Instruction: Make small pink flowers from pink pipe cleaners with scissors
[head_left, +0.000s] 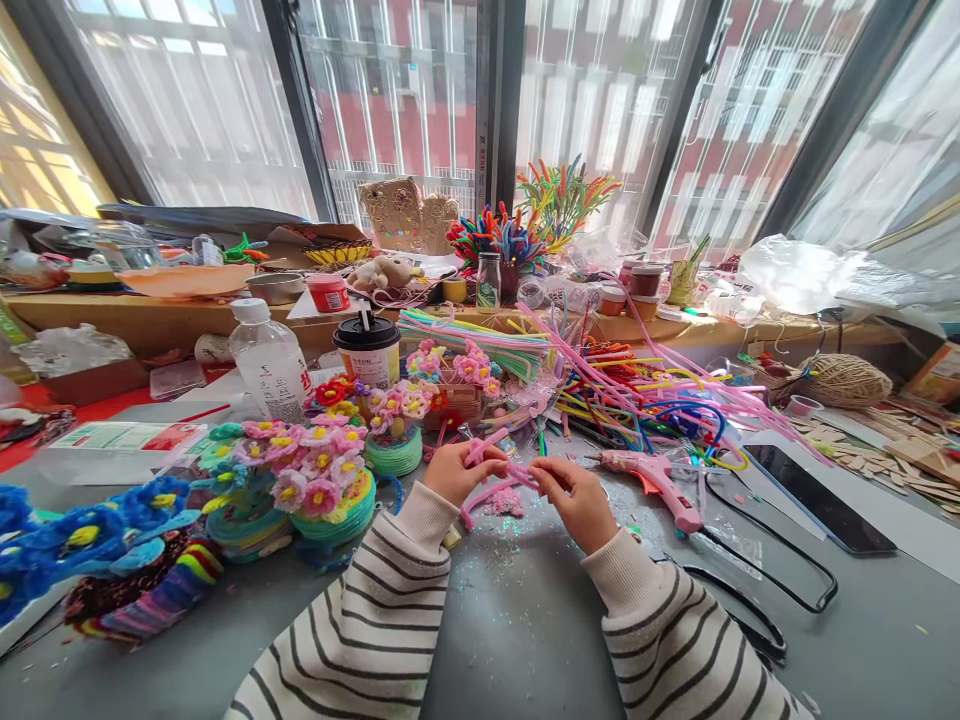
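Pink pipe cleaners (491,490) are pinched between my two hands above the grey table (517,620). My left hand (459,474) has its fingers closed on the crossed, bent part. A short way to the right, my right hand (576,500) pinches the other end between thumb and fingertips. One pink length curves down below my left hand. Beneath them, a small pink piece (504,502) lies among scattered glitter. The fingertips partly hide where the strands meet.
Pipe-cleaner flower pots (330,490) and a water bottle (268,360) stand left. A pink glue gun (660,485) with a black cable lies right, near a phone (817,500). Loose pipe cleaners (630,390) pile up behind. A lidded cup (367,350) stands back left.
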